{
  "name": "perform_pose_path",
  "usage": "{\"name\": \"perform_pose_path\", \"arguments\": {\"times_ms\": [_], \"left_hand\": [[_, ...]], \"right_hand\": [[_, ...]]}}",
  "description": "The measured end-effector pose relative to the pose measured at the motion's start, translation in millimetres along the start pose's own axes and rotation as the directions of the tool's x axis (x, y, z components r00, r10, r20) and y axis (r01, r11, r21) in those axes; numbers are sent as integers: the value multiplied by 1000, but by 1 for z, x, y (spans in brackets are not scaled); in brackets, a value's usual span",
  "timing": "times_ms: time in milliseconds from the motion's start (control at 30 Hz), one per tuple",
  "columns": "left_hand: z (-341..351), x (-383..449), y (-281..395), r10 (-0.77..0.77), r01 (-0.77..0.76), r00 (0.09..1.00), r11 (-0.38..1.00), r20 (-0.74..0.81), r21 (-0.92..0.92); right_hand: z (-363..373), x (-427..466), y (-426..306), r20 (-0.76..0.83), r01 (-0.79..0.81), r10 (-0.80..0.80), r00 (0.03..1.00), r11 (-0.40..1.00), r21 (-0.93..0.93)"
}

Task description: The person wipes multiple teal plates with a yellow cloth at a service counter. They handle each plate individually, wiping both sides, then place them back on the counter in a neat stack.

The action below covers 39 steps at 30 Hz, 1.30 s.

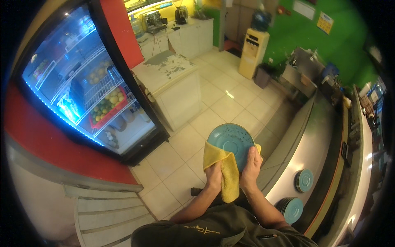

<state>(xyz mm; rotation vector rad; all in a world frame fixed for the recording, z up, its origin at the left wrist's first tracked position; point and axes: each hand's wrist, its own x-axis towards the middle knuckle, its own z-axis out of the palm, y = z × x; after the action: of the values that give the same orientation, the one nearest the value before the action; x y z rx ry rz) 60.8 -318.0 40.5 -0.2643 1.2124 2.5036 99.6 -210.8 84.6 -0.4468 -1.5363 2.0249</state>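
Before my body, a blue speckled ceramic saucer (230, 139) is held up and tilted, its ringed upper face in view. My right hand (251, 166) grips the saucer's right rim, thumb on the front. A yellow cloth (230, 185) covers the lower left of the saucer, hangs below it and shows again behind the right rim. My left hand (214, 176) grasps this cloth at the saucer's lower left; its fingertips are hidden in the folds.
Two stacks of blue saucers, a smaller stack (305, 180) and a taller stack (291, 210), stand on the steel counter (284, 185) at my right. A lit glass-door refrigerator (89, 80) is at the left, beside a worn white cabinet (176, 95). A water dispenser (254, 52) stands farther back.
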Motion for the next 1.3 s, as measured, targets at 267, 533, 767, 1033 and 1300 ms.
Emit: {"name": "perform_pose_path", "arguments": {"times_ms": [267,533,767,1033,1300], "left_hand": [[-37,16,-23,99,-80,992,973,-74,216],[-81,46,24,-70,-429,785,656,616,621],[-41,31,10,13,-174,954,840,301,515],[-48,27,4,-157,-284,854,659,496,697],[-28,20,2,-20,-90,973,883,229,460]], "right_hand": [[-3,-6,7,-43,114,-147,988,893,-435],[-31,8,-23,411,80,337,847,684,-725],[-20,8,-28,174,66,65,983,755,-652],[-43,17,-48,307,36,325,894,632,-774],[-33,1,-34,84,111,-76,994,797,-594]]}}
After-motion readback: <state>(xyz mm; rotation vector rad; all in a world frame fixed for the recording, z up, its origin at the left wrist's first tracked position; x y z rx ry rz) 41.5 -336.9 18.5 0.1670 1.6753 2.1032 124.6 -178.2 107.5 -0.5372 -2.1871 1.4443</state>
